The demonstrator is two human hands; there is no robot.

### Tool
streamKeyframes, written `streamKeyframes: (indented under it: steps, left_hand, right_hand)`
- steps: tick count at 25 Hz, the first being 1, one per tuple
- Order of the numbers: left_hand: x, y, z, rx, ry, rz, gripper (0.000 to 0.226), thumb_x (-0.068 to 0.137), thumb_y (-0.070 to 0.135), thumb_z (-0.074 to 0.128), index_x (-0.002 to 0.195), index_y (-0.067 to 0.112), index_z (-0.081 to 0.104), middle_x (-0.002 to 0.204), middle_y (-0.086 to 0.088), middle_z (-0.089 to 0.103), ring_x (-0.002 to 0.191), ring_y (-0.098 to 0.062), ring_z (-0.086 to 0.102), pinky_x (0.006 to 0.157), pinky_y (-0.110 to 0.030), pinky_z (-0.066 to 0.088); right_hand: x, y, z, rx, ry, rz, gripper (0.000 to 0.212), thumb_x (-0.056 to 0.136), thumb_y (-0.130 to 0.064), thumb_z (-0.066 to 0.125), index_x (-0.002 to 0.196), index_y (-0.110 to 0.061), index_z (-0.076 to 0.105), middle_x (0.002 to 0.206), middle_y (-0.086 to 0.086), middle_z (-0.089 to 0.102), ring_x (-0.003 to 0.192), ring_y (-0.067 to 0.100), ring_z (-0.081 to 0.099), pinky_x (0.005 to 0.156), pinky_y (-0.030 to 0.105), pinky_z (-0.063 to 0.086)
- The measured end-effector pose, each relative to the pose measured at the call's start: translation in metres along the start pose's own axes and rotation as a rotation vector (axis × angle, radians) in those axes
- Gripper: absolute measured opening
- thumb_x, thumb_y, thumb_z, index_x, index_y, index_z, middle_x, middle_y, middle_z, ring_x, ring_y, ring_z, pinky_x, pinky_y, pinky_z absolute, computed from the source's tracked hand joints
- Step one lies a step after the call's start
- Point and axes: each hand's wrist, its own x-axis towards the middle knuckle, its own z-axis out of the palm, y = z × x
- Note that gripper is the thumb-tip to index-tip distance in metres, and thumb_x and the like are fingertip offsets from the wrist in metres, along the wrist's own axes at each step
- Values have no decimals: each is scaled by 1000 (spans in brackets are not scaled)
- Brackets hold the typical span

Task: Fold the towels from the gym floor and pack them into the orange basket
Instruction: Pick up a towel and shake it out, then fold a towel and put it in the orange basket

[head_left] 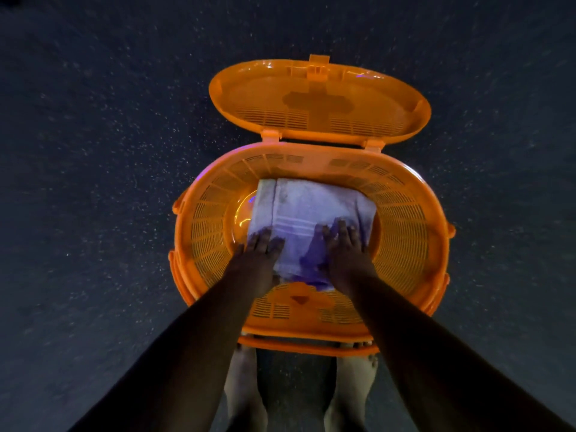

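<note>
As both hands (260, 251) press: folded towel (307, 213), long axis front-to-back in basket (405, 232).

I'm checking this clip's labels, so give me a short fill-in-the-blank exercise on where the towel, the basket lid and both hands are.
1. The folded towel lies inside the orange ____.
2. The basket's lid is hinged ____, on the side away from the person.
3. The left hand and the right hand rest on the ____.
4. The person's feet are ____, on the speckled floor.

Missing words: basket; open; towel; bare
</note>
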Motion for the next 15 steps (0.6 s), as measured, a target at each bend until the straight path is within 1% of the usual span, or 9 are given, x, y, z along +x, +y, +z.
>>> streamKeyframes:
  steps: [2, 3, 5, 7, 9, 12, 15]
  left_hand:
    - [-29, 11, -25, -145, 22, -49, 96, 93, 66, 53, 163, 26, 2, 171, -10, -7, 158, -31, 2, 124, -49, 21]
    - [-49, 17, -41, -225, 34, -67, 96, 93, 65, 54, 163, 24, 5, 171, -11, -3, 157, -31, 6, 124, -46, 24]
    - [-99, 31, -79, -367, 45, -110, 94, 93, 64, 56, 163, 21, 10, 171, -12, 5, 157, -30, 13, 123, -42, 25]
    - [-159, 46, -121, -443, 49, -145, 91, 95, 64, 53, 163, 20, 13, 171, -9, 9, 157, -26, 14, 123, -40, 25]
    - [-237, 63, -161, -401, 72, -179, 88, 96, 65, 50, 163, 23, 11, 171, -6, 9, 156, -26, 16, 122, -44, 27]
    - [-363, 86, -212, -319, 132, -228, 86, 96, 66, 47, 163, 25, 11, 171, -7, 9, 155, -29, 18, 121, -49, 27]
    - [-476, 107, -246, -318, 189, -298, 86, 96, 68, 43, 163, 23, 12, 170, -9, 11, 155, -31, 19, 121, -49, 25]
  right_hand:
    - [-33, -11, -26, 125, 18, 29, 90, 98, -52, 57, 164, -24, 3, 171, 17, -4, 157, 37, 0, 126, 51, 12]
    - [-54, -18, -44, 187, 23, 37, 86, 99, -51, 55, 164, -21, 7, 170, 18, 1, 158, 36, 3, 126, 48, 13]
    - [-107, -35, -85, 283, 32, 39, 80, 102, -49, 52, 164, -18, 12, 170, 18, 8, 157, 34, 8, 126, 45, 16]
    - [-166, -54, -133, 319, 57, 39, 76, 103, -50, 50, 163, -18, 16, 170, 16, 12, 157, 32, 12, 125, 42, 19]
    - [-235, -75, -182, 204, 90, 9, 74, 103, -53, 46, 164, -22, 16, 170, 13, 13, 157, 31, 13, 124, 42, 23]
    - [-340, -106, -251, -16, 129, -93, 73, 102, -58, 41, 163, -28, 14, 171, 8, 11, 157, 30, 12, 122, 49, 26]
    - [-431, -135, -305, -154, 142, -210, 73, 101, -62, 38, 163, -29, 15, 172, 5, 10, 157, 29, 10, 122, 53, 23]
